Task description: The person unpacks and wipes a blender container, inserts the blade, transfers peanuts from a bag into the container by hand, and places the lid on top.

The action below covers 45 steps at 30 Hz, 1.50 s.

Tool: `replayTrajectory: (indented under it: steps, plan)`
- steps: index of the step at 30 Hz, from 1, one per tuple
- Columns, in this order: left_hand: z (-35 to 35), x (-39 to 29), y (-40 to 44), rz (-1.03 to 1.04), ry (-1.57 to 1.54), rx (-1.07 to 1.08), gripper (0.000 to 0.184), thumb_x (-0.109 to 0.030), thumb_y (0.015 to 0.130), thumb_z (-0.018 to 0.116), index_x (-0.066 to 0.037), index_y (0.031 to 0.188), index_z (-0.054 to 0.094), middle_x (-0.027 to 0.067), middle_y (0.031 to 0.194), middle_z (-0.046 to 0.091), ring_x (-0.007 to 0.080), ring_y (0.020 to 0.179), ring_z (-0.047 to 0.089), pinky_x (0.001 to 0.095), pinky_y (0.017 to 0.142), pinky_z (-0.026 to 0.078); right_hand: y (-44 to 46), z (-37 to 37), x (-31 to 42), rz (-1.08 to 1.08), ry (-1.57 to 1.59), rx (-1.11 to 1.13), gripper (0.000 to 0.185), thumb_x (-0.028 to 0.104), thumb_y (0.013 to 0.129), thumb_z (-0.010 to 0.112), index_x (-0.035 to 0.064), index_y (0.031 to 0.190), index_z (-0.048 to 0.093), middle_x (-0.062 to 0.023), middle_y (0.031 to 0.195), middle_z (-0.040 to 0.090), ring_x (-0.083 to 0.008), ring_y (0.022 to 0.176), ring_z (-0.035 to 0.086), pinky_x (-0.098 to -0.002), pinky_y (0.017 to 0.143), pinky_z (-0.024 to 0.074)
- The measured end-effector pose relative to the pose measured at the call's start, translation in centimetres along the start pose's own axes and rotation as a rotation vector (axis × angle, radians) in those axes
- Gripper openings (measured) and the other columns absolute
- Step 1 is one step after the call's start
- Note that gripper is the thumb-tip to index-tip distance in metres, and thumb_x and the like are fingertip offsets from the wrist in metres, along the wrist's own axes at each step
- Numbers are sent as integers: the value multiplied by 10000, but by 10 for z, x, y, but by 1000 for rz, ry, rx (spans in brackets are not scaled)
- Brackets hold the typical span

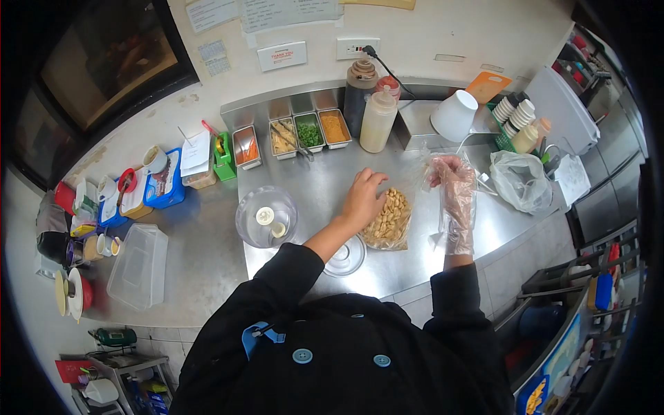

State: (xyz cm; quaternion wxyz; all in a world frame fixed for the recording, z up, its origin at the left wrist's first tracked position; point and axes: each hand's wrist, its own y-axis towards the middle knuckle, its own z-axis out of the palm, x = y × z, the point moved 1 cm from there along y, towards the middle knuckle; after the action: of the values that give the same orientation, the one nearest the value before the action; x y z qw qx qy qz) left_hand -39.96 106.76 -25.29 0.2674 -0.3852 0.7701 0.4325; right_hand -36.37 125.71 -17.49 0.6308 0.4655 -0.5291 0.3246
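Note:
My left hand (365, 199) is bare and sits at the left edge of a clear plastic bag of peanuts (394, 211). Its fingers are bent but apart, with nothing visible between them. My right hand (448, 171) wears a loose clear plastic glove (459, 207) that reaches the wrist. Its fingers are curled in above and right of the bag. Crumpled clear plastic hangs by those fingertips; whether they grip it or it is part of the glove is unclear. Left of the peanuts stands a clear processor bowl (266, 216), with a round clear lid (344, 256) partly under my left forearm.
Metal trays of toppings (308, 131) and squeeze bottles (379, 121) line the back. A white container (454, 115), stacked cups (517, 116) and a plastic bag (520, 181) stand at right. A clear plastic box (138, 266) and several tubs (166, 178) are at left.

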Motion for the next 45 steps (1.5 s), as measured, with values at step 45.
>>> replayTrajectory:
  steps: [45]
  plan:
    - [-34, -10, -35, -217, -222, 90, 457, 23, 699, 608, -7, 1156, 611, 120, 1147, 572, 179, 815, 613, 274, 735, 510, -17, 41, -47, -67, -716, 718, 202, -54, 710, 579, 27, 894, 599, -178, 881, 624, -328, 846, 601, -370, 755, 472]
